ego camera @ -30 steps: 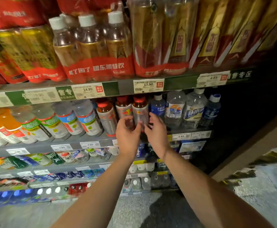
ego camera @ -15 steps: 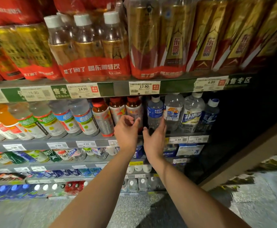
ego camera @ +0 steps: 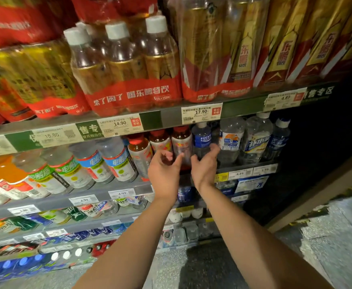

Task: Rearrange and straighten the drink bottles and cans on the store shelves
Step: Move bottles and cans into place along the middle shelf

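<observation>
Both my hands are raised in front of the second shelf. My left hand (ego camera: 164, 172) hangs with loosely curled fingers just in front of the red-capped amber bottles (ego camera: 181, 142) and holds nothing. My right hand (ego camera: 204, 165) is spread, its fingers reaching toward the blue-labelled Pocari Sweat bottle (ego camera: 201, 139); whether they touch it I cannot tell. Right of that bottle stand clear water bottles (ego camera: 256, 140) with white and blue labels. Left of the amber bottles are slanted clear bottles (ego camera: 116, 161) with blue and green labels.
The top shelf carries shrink-wrapped packs of golden drink bottles (ego camera: 129, 65) with red wrap. Price tags (ego camera: 201, 112) line the shelf edges (ego camera: 162, 119). Lower shelves hold small bottles and cans (ego camera: 91, 209). Speckled floor (ego camera: 327, 236) lies at the lower right.
Both hands let go of the red-capped bottle and drew slightly apart. The right hand moved right toward the Pocari Sweat bottle, and the view shifted down a little.
</observation>
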